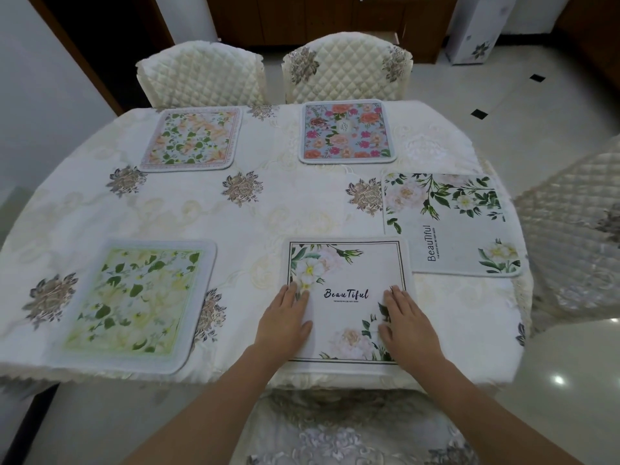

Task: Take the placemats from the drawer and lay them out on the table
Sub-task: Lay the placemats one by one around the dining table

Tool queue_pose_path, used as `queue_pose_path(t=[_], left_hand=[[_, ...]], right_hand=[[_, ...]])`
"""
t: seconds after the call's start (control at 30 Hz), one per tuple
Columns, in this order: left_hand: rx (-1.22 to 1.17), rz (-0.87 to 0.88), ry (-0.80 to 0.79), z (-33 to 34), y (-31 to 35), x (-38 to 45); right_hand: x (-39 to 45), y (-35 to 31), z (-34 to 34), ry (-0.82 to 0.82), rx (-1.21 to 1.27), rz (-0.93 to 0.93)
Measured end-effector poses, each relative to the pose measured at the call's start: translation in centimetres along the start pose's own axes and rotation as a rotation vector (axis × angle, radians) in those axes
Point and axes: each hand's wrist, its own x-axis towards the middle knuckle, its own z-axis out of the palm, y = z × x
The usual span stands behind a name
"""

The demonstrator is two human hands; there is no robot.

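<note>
Table (pixel 268 209) under a cream embroidered tablecloth (pixel 188 209) carries five placemats. Quilted chairs (pixel 345 72) stand along the far side. Rectangular white-flower placemat (pixel 449 229) lies at the right edge; green-leaf placemat (pixel 134 303) sits near left; peach-floral placemat (pixel 194 139) far left; pink-rose placemat (pixel 347 132) far centre. "Beautiful" placemat (pixel 345 297) lies flat at the near edge, its corner touching the rectangular one. Left hand (pixel 285 320) and right hand (pixel 409 327) rest flat on it, fingers extended, palms down, grasping nothing.
</note>
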Motion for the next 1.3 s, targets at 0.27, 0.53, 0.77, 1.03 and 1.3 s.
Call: queue_pose_path(t=[0.27, 0.53, 0.77, 1.03, 1.3], left_hand=[[0.024, 0.032, -0.022, 1.3, 0.2, -4.0], [0.083, 0.042, -0.047, 1.5, 2.8, -7.0], [0.07, 0.159, -0.1, 3.2, 6.7, -8.3], [0.052, 0.211, -0.054, 3.1, 5.5, -10.2], [0.035, 0.167, -0.027, 3.3, 3.0, -12.3]], right_hand=[[-4.0, -0.2, 0.4, -0.057, 0.011, 0.015], [-6.6, -3.9, 0.7, -0.105, -0.013, -0.05], [-7.5, -6.4, 2.6, -0.178, -0.013, -0.192], [-10.4, -4.9, 3.6, -0.159, -0.072, -0.181], [-11.4, -3.9, 1.9, -0.165, -0.031, -0.098]])
